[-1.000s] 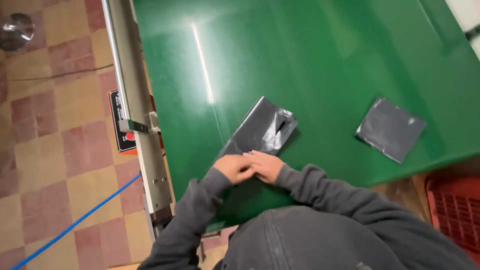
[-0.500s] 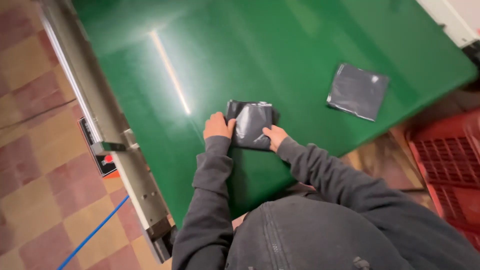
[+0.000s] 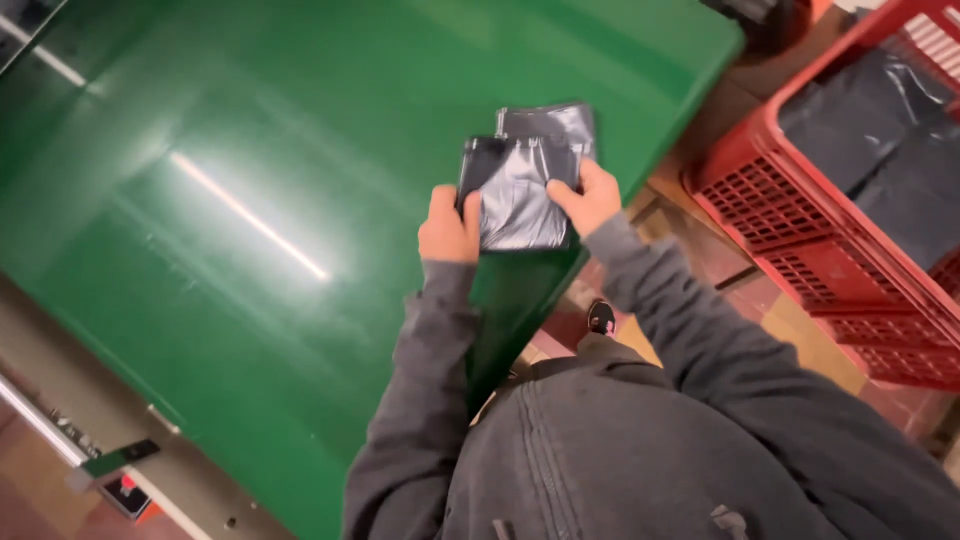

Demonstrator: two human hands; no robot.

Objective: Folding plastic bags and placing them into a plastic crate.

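Head view, glossy grey folded plastic bag (image 3: 518,200), crinkled

packing workshop | green worktable (image 3: 300,150) | red crate (image 3: 800,190) of dark bags

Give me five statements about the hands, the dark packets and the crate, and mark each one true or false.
1. Both hands hold the folded dark plastic packet. True: the left hand grips its left edge, the right hand its right edge.
2. A second dark packet lies just beyond the held one. True.
3. The table is blue. False: it is green.
4. The red crate stands on the table. False: it stands off the table, at the person's right.
5. The crate holds nothing. False: dark plastic packets lie inside it.
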